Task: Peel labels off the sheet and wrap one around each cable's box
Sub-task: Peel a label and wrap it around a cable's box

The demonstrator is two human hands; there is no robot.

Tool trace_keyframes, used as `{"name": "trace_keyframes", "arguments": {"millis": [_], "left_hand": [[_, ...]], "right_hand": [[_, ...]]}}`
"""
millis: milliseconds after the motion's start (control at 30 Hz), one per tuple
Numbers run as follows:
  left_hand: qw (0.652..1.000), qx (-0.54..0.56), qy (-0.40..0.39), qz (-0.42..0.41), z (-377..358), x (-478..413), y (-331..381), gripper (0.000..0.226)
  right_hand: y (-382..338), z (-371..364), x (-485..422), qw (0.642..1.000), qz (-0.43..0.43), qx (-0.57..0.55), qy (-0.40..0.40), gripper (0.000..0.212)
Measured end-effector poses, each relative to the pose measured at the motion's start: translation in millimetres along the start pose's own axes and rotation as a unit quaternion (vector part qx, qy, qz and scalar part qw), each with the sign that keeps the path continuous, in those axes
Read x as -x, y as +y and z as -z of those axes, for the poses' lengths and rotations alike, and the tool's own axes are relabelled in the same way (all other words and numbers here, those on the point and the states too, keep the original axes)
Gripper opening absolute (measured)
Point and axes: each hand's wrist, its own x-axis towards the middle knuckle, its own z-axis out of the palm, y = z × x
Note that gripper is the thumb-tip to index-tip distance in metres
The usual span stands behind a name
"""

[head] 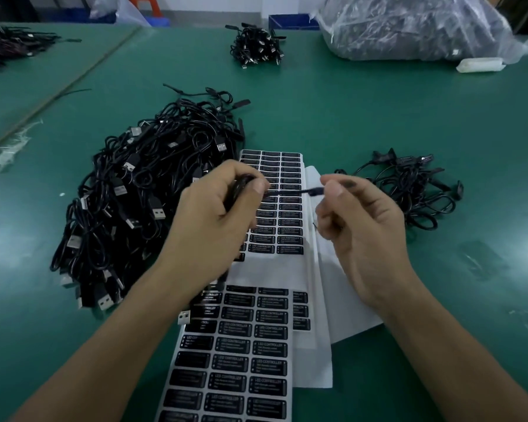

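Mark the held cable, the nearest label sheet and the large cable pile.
held cable (pixel 293 191): head view, on its exposed straight stretch.
nearest label sheet (pixel 232 362): head view, on a black label in the middle column.
large cable pile (pixel 128 190): head view, on the middle of the tangle.

A green table (pixel 348 117) carries cable heaps (pixel 141 193), label sheets (pixel 241 354) and a plastic bag (pixel 409 28).

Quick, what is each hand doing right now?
Left hand: grips a bunched black cable.
Right hand: pinches the cable's end between thumb and forefinger.
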Motion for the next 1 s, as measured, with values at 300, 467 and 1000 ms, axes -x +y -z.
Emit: {"name": "trace_keyframes", "arguments": {"millis": [300,467,1000], "left_hand": [[0.998,-0.058,-0.001,0.004,5,2,2,0.022],[0.986,-0.157,-0.006,-0.053,2,6,4,0.020],[0.968,-0.242,-0.059,-0.013,-6,5,-7,0.029]], "right_hand": [[1,0,0,0.998,0.019,0.064,0.005,0.018],[2,-6,3,0.994,0.046,0.093,-0.026,0.014],[7,0,11,0.853,-0.011,0.521,-0.034,0.071]]}}
